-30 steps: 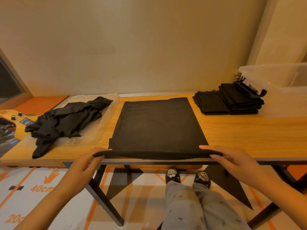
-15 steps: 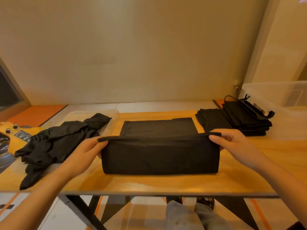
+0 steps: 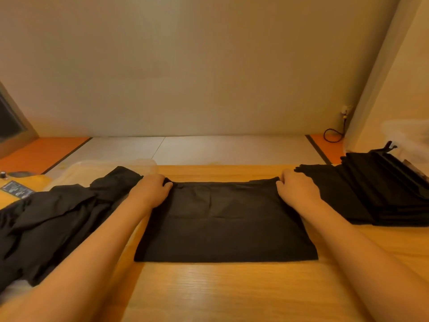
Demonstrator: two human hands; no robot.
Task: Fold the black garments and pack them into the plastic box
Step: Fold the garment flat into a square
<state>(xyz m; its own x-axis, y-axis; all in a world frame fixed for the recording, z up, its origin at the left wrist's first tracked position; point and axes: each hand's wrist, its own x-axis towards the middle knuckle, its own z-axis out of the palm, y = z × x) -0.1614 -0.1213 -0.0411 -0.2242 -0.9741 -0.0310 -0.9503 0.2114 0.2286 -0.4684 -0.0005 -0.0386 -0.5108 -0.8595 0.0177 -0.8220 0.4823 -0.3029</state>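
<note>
Head view: a loose heap of black garments (image 3: pixel 53 219) lay at the tabletop's (image 3: pixel 232 293) left edge. The left grip (image 3: pixel 151 190) pinched the far left corner of the folded garment (image 3: pixel 225 224), which lay flat mid-tabletop. The right grip (image 3: pixel 298 190) pinched its far right corner. A folded stack (image 3: pixel 376 194) sat at the right edge, beside the blurred plastic box (image 3: pixel 411 135).

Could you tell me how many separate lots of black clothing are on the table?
3: crumpled heap at left, folded garment in the centre, folded stack at right; pieces within piles uncountable.
</note>
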